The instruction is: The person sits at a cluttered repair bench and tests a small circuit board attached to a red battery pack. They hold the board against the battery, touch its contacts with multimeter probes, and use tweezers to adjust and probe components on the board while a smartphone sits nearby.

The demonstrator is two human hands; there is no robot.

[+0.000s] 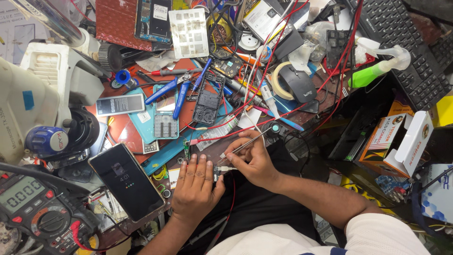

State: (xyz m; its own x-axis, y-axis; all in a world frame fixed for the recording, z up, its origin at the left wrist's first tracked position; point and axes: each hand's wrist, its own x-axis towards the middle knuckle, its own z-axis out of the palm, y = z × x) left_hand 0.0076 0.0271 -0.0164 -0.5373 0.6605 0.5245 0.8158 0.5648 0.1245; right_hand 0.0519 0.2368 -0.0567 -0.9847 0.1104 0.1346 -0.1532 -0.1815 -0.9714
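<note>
The left hand [194, 186] lay flat, fingers together, pinning a small circuit board [216, 174] against the dark mat at the table's near edge; it pressed down rather than closed around anything. The right hand [252, 160] was pinched shut on a pair of tweezers [245, 146], whose shaft ran up toward 2 o'clock while the tips came down at the board's upper edge, just beside the left thumb. Whether the tips held a part or only touched the board could not be told, since it was too small to see. The step in hand looked like fine work on the board with the tweezers, probably placing or lifting 1 tiny component. The next move would likely call for a steady left hand, so the board did not slide, and a light, exact touch at the tips. A lit phone [126, 182] lay at 9 o'clock from the left hand, near it but apart. A multimeter [35, 208] sat farther out at 9 o'clock, by the left edge. A bare phone frame [206, 100] lay at 12 o'clock, well up the bench, with blue-handled pliers [171, 89] just beside it at 11 o'clock. A red wire [245, 127] crossed the clutter close above the right hand.
</note>
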